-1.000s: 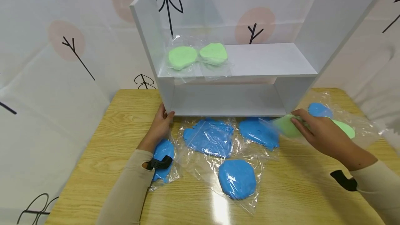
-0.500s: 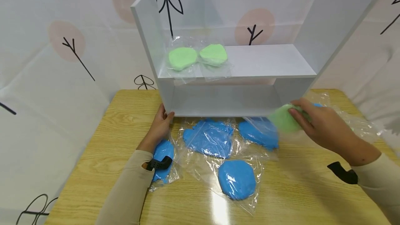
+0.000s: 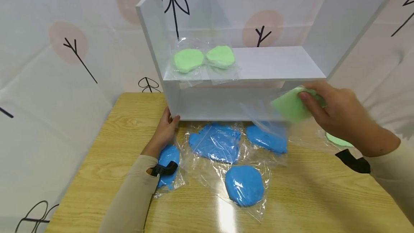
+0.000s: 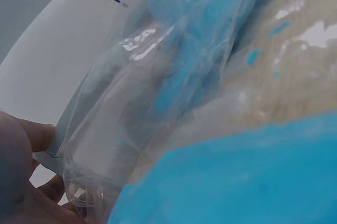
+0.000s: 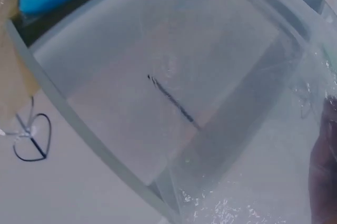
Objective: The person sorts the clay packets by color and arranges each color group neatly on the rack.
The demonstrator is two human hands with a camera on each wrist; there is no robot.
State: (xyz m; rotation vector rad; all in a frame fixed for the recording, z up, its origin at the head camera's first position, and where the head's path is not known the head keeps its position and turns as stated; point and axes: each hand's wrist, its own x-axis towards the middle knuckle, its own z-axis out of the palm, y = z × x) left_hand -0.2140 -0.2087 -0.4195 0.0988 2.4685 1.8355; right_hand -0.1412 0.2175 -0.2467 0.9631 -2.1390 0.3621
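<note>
Pinching a bagged green lump [image 3: 288, 105] in the right hand [image 3: 344, 112], holding it clear of the bench [image 3: 300, 197] and before the right end of the white shelf unit [image 3: 226, 101]. Gripping that unit's near lower left corner with the left hand [image 3: 164, 130], presumably bracing it against shifting. Noting two bagged green lumps [image 3: 188, 60] side by side on the left part of the upper shelf [image 3: 275, 62]. Noting also at least four bagged blue lumps [image 3: 215, 143] on the bench at the near side, and a further green lump [image 3: 337, 140] partly hidden below the right wrist [image 3: 376, 141]. Judging the step in hand as loading another lump, not yet set down. Calling next, in all likelihood, for raising it over the upper shelf's near edge, shifting left, and laying it flat beside the placed pair. Advising care with the loose bag film [image 3: 257, 119], trailing blurred toward the left and possibly catching on that edge.
</note>
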